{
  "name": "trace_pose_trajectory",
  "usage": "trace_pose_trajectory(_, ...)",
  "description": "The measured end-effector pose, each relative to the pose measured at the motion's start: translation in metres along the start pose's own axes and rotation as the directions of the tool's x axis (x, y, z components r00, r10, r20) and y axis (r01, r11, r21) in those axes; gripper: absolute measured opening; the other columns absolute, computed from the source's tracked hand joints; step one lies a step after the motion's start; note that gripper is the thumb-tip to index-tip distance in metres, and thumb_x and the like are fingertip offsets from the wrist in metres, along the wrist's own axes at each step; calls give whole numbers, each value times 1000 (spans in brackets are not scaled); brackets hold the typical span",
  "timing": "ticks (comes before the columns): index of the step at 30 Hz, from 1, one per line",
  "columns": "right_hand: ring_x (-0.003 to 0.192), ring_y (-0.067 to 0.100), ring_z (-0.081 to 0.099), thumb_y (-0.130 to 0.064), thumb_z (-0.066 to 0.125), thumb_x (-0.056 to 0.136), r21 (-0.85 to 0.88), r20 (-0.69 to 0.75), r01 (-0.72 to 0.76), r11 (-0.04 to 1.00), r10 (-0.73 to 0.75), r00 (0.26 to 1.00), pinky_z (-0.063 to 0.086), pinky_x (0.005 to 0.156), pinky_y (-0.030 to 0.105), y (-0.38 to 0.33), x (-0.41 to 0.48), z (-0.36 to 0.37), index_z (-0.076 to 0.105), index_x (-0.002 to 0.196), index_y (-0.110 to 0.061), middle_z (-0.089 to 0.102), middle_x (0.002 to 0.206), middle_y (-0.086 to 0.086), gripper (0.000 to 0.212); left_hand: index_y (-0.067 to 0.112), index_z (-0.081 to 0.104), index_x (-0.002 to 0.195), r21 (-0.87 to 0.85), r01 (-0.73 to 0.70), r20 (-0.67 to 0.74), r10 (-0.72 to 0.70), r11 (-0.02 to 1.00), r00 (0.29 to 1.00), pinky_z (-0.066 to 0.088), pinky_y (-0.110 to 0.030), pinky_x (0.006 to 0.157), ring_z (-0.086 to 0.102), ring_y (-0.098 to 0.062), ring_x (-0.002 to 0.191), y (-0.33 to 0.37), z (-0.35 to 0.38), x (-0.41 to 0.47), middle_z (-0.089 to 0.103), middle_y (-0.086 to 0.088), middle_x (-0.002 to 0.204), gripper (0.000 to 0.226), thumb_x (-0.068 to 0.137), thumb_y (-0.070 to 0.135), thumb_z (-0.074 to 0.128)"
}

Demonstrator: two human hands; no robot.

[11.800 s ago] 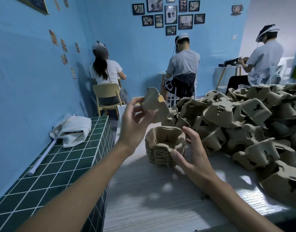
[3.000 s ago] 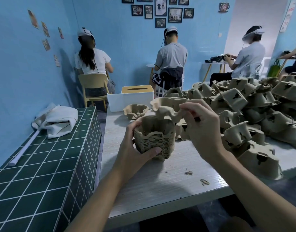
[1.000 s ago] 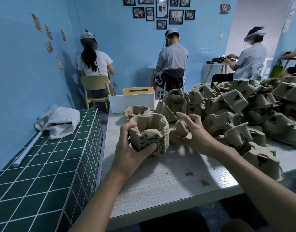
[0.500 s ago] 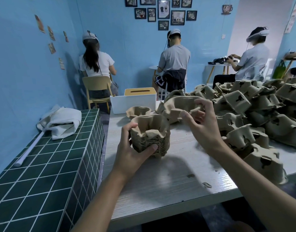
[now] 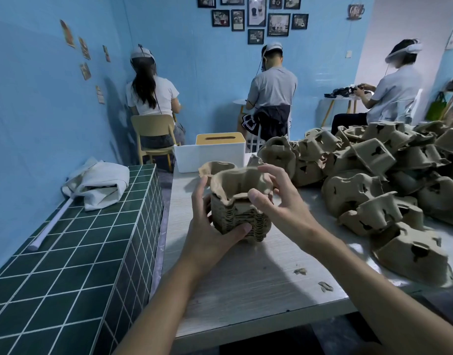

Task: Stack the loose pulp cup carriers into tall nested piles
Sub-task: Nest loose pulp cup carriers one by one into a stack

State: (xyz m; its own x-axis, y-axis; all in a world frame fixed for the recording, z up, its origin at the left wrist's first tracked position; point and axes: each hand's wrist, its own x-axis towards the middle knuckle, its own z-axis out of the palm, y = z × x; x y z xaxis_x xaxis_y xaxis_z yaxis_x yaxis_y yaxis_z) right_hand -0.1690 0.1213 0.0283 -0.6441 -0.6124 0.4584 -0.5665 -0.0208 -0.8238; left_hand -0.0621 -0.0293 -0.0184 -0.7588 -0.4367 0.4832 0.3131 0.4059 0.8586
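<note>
A nested pile of brown pulp cup carriers (image 5: 239, 219) stands on the pale wooden table (image 5: 246, 283), near its left side. My left hand (image 5: 210, 226) wraps around the pile's left and front side. A loose carrier (image 5: 242, 184) sits tilted on top of the pile, and my right hand (image 5: 279, 201) grips its right rim with thumb and fingers. One more loose carrier (image 5: 215, 168) lies upright just behind the pile. A big heap of loose carriers (image 5: 374, 175) covers the right half of the table.
A white box with a tan lid (image 5: 210, 152) stands at the table's far left end. A green tiled counter (image 5: 66, 252) with a folded white cloth (image 5: 97, 183) runs along the left. Three seated people work by the blue wall. Small pulp scraps (image 5: 322, 285) lie near the front edge.
My right hand has carried a loose carrier from the heap over to the pile and set it on top. My left hand has kept its hold on the pile.
</note>
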Motion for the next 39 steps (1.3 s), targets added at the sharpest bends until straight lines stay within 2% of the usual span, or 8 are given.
trace_pose_trajectory(6,129,15,52,-59,71,75,123,92,-31,992,20,996,46,106,45,22,-12,-3,37,140,-48,46,144,3,73,42,33,142,36,-32,68,29,999,997,54,-21,89,57,6,116,6,4,5,52,38,127,91,71,30,89)
trace_pose_trajectory(10,125,14,55,-48,74,74,103,-27,28,994,-25,999,50,96,27,35,-14,-3,36,142,-41,49,141,6,78,50,23,145,84,15,278,-38,996,960,47,-28,102,53,-1,128,0,-1,24,53,18,139,98,76,23,87)
trace_pose_trajectory(13,116,13,61,-44,75,72,162,-96,28,986,-13,995,55,92,31,43,-15,-2,35,142,-39,55,135,3,81,69,15,141,215,18,432,-111,976,895,32,-29,116,39,-1,141,-2,-27,46,43,12,150,99,76,23,75)
trace_pose_trajectory(18,119,12,59,-44,75,72,136,-115,24,990,-8,993,53,97,40,51,-12,-1,34,144,-40,56,134,-3,83,24,50,138,519,31,106,-101,854,989,43,-40,107,54,-17,123,-19,-48,108,59,-3,132,53,88,16,66)
trace_pose_trajectory(24,122,16,57,-47,76,71,149,-109,34,988,-17,994,53,97,45,59,-7,-1,34,144,-38,53,136,-2,84,31,57,136,759,108,81,-257,642,963,36,-43,112,44,-29,130,-60,-45,161,43,-10,141,51,88,33,73)
trace_pose_trajectory(29,124,16,55,-50,75,71,135,-105,37,990,-23,994,52,98,46,61,-7,-2,34,143,-41,51,138,-5,84,24,72,114,746,100,83,-240,658,967,33,-27,96,53,-25,115,-70,-38,167,57,-12,123,22,92,24,70)
trace_pose_trajectory(36,124,17,55,-60,76,69,129,-118,35,991,-20,993,52,98,48,64,-5,-2,33,144,-40,51,138,-2,88,11,80,97,741,32,48,-100,671,994,37,-27,68,54,-13,73,-49,-44,153,61,-2,81,13,92,10,69)
trace_pose_trajectory(39,124,17,56,-69,74,68,121,-128,28,992,-12,992,51,98,49,64,-6,-2,33,143,-42,52,137,-2,90,6,79,91,731,21,-59,32,682,998,36,-28,68,58,-24,79,-34,-48,146,62,-9,83,11,90,11,70)
